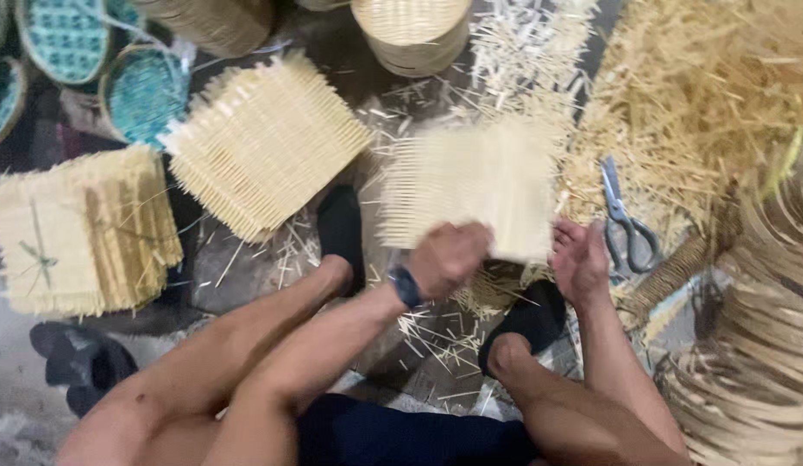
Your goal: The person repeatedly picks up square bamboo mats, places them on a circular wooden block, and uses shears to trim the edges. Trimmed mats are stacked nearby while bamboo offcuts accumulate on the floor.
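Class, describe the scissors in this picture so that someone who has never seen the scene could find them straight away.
Start at the big heap of pale straw offcuts filling the upper right. At its lower edge, just right of the person's right hand, lie the scissors, blades pointing up. They are the only grey metal thing among all the straw-coloured woven pieces.

One head-worn camera looks steeply down, close over the lap and floor.
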